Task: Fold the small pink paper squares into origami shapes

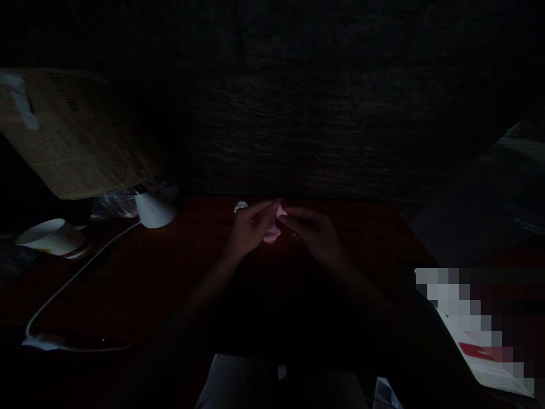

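Near the far side of a dark reddish table (pixel 353 227), my two hands come together over a small pink piece of material (pixel 281 212). The fingers of my left hand (pixel 255 224) are closed on its left side. From the right, my right hand (pixel 315 230) pinches its other edge between thumb and fingers. Just below lies a crumpled pink lump (pixel 271 233); whether it joins the held piece I cannot tell. Behind my left hand is a small whitish crumpled scrap (pixel 240 206). The picture is very dark, so the material's kind does not show.
To the left stand a white paper cup (pixel 53 236) and a white cone-shaped base (pixel 155 210) with a white cable (pixel 80 272). A cardboard box (pixel 80 136) is behind them. A dark panel (pixel 468 199) leans at right, above a white printed sheet (pixel 472 335).
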{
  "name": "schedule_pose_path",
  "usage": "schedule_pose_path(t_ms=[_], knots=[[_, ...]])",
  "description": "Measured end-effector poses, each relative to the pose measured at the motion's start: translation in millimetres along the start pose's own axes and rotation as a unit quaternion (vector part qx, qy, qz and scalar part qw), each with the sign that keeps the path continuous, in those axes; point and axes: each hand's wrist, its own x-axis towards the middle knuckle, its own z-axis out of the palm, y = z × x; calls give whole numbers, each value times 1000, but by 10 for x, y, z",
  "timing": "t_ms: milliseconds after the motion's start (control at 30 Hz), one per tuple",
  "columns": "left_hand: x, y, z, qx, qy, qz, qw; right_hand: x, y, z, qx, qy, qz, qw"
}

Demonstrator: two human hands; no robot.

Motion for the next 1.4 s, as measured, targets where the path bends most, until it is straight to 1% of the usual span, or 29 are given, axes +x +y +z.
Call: schedule_pose_path(t_ms=[100,233,400,600,667,800,867,1000,1133,1300,1400], knots=[[15,-14,-16,8,-3,2,1000,-6,-30,-3,7,-8,20,1000],[24,-21,-19,-7,-8,-13,1000,0,-49,-4,33,-14,58,998],[4,-23,-1,-18,-18,-36,999,23,-22,-5,51,2,59,997],[9,15,-2,-21,-31,-35,999,27,-25,-3,47,19,52,997],[12,27,3,-37,-36,-57,997,24,-32,-1,51,25,45,997],[12,26,24,-80,-50,-133,987,21,-36,-8,59,36,46,997],[14,23,29,-88,-48,-155,983,21,-33,-13,55,35,46,997],[25,29,21,-93,-26,-126,987,21,-30,-12,55,33,40,997],[27,29,19,-93,-18,-103,990,18,-33,-2,55,37,37,997],[16,42,29,-80,-6,-106,991,11,-28,-14,29,28,8,999],[14,65,23,-89,-12,-117,989,12,-24,-26,23,26,4,999]])
